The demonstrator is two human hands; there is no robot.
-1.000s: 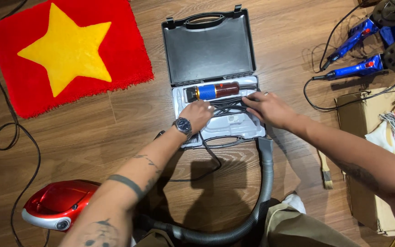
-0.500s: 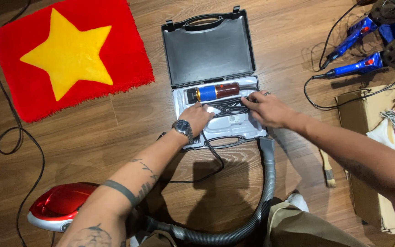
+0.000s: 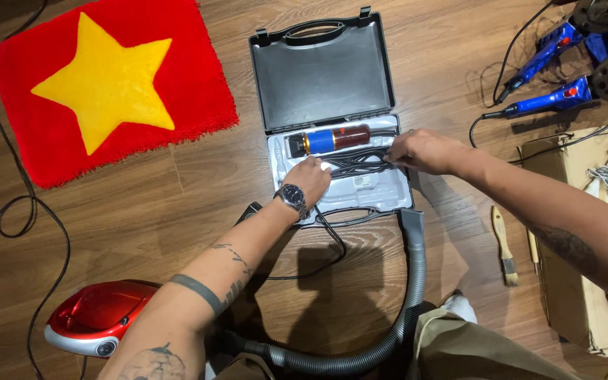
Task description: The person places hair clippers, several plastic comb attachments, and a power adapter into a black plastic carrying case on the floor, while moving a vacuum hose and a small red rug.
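Little had shifted since earlier: left hand (image 3: 309,180) pressed flat on the tool case (image 3: 339,186) tray; right hand (image 3: 416,150), at 3 o'clock, pinched the black cord (image 3: 357,163), stowing it; tucking next.

free: bare floor (image 3: 177,190) left of case (image 3: 321,84) | blocked: hose (image 3: 413,281) in front

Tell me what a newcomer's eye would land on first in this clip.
The red rug with its yellow star, top left on the wood floor. Next, the open grey case at centre, where the left hand and right hand handle a black cord beside a blue tool. A red vacuum sits bottom left.
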